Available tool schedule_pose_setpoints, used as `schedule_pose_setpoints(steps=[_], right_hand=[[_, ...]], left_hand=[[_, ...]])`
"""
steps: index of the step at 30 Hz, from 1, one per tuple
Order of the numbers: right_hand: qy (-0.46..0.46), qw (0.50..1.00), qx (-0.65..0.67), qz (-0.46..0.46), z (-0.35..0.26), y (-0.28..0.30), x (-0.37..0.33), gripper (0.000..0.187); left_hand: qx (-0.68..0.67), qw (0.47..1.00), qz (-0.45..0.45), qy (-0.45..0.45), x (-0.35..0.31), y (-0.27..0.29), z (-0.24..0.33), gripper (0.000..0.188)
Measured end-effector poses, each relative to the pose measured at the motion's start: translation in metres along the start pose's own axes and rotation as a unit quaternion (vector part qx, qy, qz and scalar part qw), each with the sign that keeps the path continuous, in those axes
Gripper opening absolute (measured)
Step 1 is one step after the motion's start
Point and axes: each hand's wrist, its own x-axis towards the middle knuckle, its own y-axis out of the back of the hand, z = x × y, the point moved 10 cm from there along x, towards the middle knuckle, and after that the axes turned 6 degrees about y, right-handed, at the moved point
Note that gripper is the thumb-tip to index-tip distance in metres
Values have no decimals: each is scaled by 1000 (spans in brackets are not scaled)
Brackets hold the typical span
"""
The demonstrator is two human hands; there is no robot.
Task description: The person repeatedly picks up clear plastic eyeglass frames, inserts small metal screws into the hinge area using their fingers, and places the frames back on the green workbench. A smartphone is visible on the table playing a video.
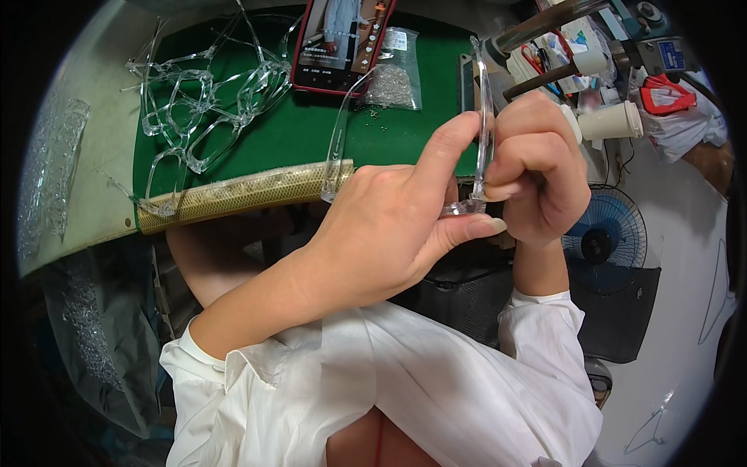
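Clear plastic glasses frame (478, 148) sits between both hands, held up in front of the near edge of the green surface (296, 136). The left hand (389, 226) pinches its bottom with thumb and first finger. The right hand (537, 167) is curled tight around its side. More clear frames (206, 101) lie piled at the far left corner, a phone (338, 47) and a small bag of tiny parts (393, 74) along the far edge.

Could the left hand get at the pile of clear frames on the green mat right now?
Probably not at once: the left hand and right hand both hold a clear frame. The pile itself lies uncovered.
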Motion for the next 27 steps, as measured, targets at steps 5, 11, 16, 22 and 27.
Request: schedule_pose_setpoints(steps=[5, 11, 16, 22, 27], right_hand=[[-39, 999, 32, 8, 7, 1, -4, 17], [-29, 999, 33, 21, 7, 4, -5, 16], [-53, 998, 34, 28, 10, 6, -7, 18], [-53, 998, 24, 31, 9, 6, -7, 20], [-42, 999, 14, 30, 7, 7, -4, 20]], left_hand=[[-4, 1000, 8, -9, 0, 0, 0, 68], [-57, 998, -15, 22, 1, -1, -3, 68], [-60, 998, -11, 16, 2, 0, -3, 68], [-83, 996, -22, 17, 3, -2, -2, 65], [-87, 996, -26, 15, 3, -2, 0, 66]])
